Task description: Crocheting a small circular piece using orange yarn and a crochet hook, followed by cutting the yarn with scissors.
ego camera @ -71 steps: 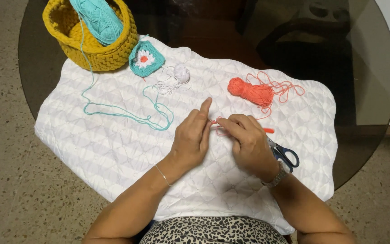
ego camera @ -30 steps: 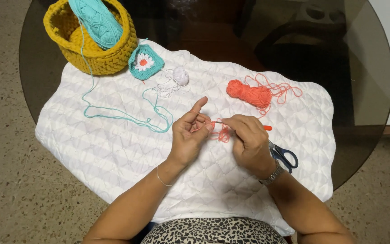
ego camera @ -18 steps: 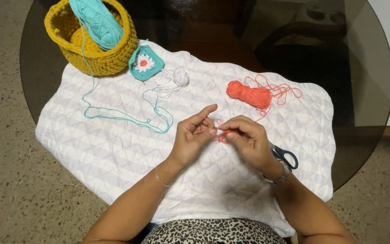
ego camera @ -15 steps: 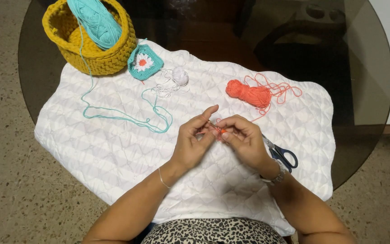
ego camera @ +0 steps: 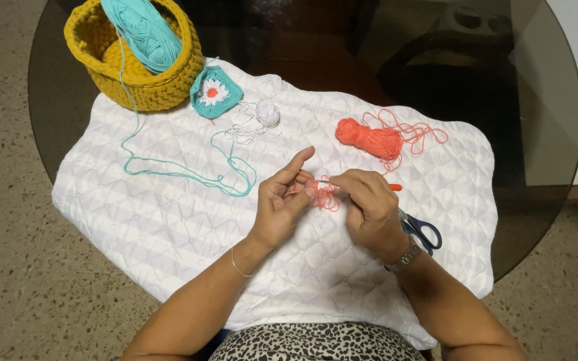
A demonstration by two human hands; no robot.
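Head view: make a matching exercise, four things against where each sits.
Things:
1. teal yarn ball
2. coral yarn ball
3. scissors
4. crochet square

Places:
A. beside the right wrist
B. in the yellow basket
C. on the white cloth, against the basket
D. on the cloth, beyond the right hand

Pairs: 1-B, 2-D, 3-A, 4-C

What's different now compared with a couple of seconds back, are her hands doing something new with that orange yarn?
The left hand has lifted its forefinger and drawn closer to the right hand, and a small tangle of orange yarn now shows between them. The right hand keeps its grip on the orange-handled crochet hook. The orange yarn ball, scissors, yellow basket and teal strand lie as before.
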